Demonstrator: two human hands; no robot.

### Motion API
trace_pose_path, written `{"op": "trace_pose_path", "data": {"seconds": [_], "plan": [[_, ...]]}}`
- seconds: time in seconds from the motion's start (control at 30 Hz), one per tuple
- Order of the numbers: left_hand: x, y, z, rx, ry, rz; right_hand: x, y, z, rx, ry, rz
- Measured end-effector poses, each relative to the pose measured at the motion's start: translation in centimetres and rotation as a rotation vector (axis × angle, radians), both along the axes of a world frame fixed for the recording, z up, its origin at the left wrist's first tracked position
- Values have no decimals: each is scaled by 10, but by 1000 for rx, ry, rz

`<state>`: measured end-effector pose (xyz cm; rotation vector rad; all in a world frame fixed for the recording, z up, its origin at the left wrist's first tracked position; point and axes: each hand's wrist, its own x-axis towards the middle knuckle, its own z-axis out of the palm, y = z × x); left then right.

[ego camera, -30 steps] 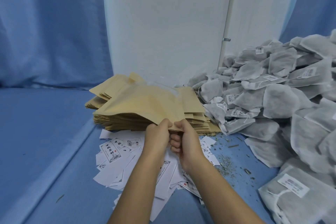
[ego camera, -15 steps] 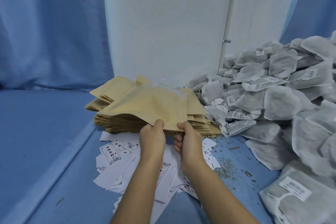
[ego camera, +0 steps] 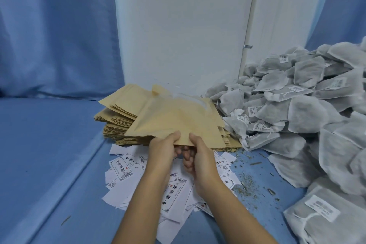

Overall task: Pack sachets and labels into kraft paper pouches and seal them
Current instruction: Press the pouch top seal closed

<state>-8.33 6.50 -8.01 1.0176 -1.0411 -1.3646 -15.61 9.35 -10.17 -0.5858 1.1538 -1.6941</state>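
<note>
Pinching 1 kraft pouch (ego camera: 174, 123) by its near edge, our left hand (ego camera: 162, 149) and right hand (ego camera: 202, 156) both gripping it, contents unseen, over the pouch stack (ego camera: 118, 125), thumbs closer than 0.5 s ago.

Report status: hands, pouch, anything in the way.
Left hand, right hand: both pinching kraft pouch by near edge. Pouch flat, over the stack. Labels beneath hands, sachets heaped right; nothing blocking.

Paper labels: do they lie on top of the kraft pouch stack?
No, the labels lie on the blue surface in front of the stack.
</note>
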Motion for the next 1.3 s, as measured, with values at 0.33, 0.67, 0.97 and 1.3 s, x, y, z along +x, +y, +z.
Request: {"op": "trace_pose_path", "data": {"seconds": [0.33, 0.67, 0.97, 1.3], "plan": [[4, -8, -7, 49, 87, 186, -7, -1, 6, -52, -305, 33], [24, -9, -4, 21, 79, 526, -3, 1, 3, -19, -218, 44], [0, -4, -2, 115, 385, 189, 5, 2, 7, 12, -121, 137], [31, -20, 11, 111, 561, 194, 4, 5, 15, -94, -302, -5]]}}
